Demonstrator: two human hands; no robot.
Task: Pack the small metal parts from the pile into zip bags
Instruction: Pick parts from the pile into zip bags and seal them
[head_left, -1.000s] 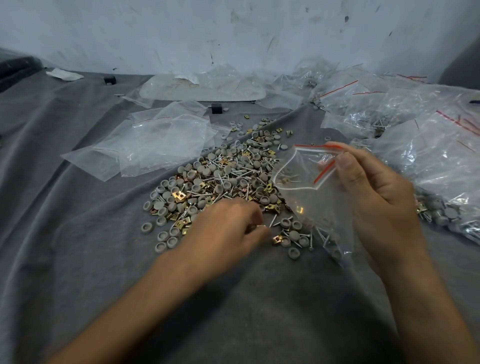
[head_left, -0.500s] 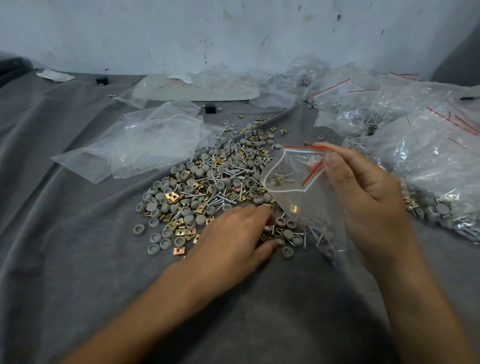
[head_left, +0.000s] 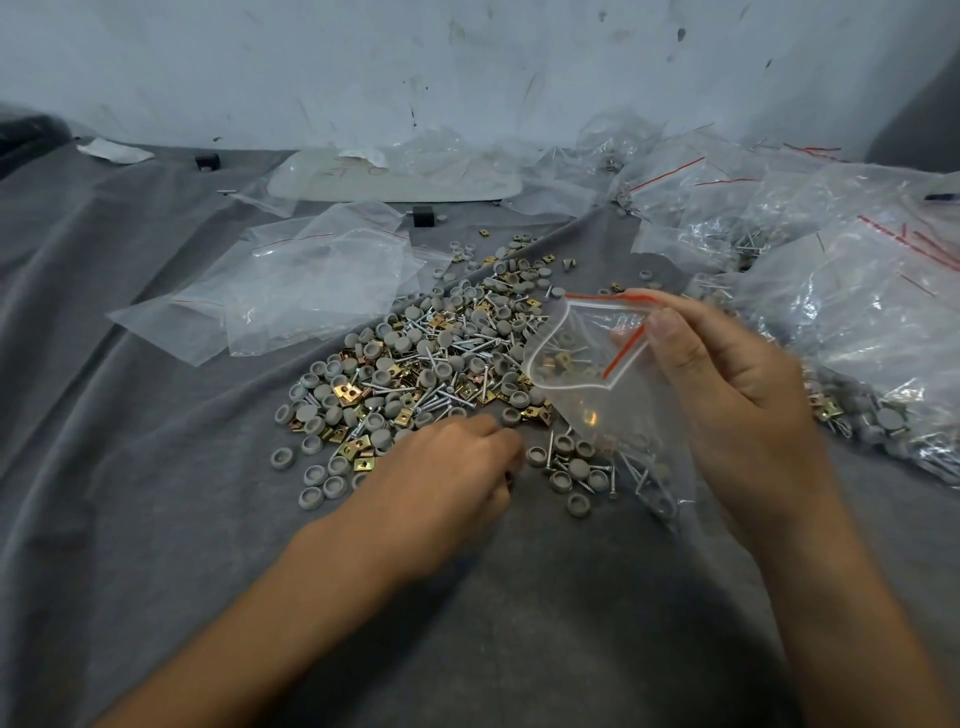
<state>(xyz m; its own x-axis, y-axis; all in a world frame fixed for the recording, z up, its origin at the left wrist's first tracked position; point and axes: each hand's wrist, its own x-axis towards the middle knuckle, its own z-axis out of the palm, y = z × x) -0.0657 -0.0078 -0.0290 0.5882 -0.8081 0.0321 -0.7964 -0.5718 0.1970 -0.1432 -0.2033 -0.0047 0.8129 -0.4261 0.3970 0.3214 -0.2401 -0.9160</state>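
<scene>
The thumb and fingers of the right hand (head_left: 737, 400) pinch the red-striped mouth of a small clear plastic zip bag (head_left: 597, 400). The mouth gapes towards the pile, and the bag hangs down to the cloth with a few screws and caps in its bottom. The left hand (head_left: 447, 473) lies knuckles up, its fingers (head_left: 501, 441) curled down together at the near edge of the pile. I cannot tell whether they grip a part.

The pile of grey round caps, brass square clips and silver screws (head_left: 431, 364) is spread over the middle of the rumpled grey cloth (head_left: 156, 519). Flat empty clear bags (head_left: 311, 280) lie just beyond it to the left, and filled clear bags (head_left: 857, 312) are heaped along the right edge.
</scene>
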